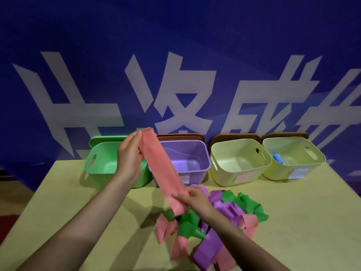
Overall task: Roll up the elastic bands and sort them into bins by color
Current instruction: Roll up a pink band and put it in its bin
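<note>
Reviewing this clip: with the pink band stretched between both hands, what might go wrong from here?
1. The pink band is held taut between the left hand and right hand; a slip could make it snap back.
2. Its lower end hangs into the pile of bands, so rolling may drag others along.
3. No bin is pink; the label on the cream bin is hard to read, so mis-sorting seems possible.

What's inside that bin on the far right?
A small blue roll lies inside the far-right bin, near its left wall. The near wall hides part of the floor, so more could lie there.
</note>
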The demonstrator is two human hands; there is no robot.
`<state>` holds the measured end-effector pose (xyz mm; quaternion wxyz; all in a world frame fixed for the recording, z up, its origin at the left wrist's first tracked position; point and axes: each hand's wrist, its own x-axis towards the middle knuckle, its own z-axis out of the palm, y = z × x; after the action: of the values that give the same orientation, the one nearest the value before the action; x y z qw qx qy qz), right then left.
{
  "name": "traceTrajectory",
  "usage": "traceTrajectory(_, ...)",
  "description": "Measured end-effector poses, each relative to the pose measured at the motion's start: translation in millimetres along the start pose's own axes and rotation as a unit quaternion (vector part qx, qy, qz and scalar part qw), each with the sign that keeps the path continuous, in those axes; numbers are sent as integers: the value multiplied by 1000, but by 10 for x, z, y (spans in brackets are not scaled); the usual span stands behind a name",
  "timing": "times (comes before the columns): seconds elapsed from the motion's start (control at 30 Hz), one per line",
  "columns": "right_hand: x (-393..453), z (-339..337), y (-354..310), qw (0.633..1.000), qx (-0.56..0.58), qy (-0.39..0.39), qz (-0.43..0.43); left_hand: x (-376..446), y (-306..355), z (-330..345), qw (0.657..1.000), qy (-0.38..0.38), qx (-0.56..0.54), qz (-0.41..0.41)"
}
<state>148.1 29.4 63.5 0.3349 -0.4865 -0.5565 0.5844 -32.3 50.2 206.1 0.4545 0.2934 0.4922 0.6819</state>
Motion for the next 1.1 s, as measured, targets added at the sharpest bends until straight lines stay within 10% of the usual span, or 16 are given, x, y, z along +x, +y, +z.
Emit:
traceTrajectory(0.5,-402,-475,509,989,85,30,115,-45,-187,473,997,-41,22,56)
traceTrajectory(0.67,-596,-718,509,932,284,173,147,116,-355,518,999,-28,43,-14)
traceTrajectory(0.83,-714,-1036,339,921,246,278,123,-34,-680,633,992,-43,55,-102)
traceTrajectory(0.97,-859,-1296,285,896,391,202,61,-85,-797,815,990,-37,49,-126)
traceTrajectory(1.1,-949,-1589,379,939,299,158,65,-96,-790,1030,993,-17,41,-107)
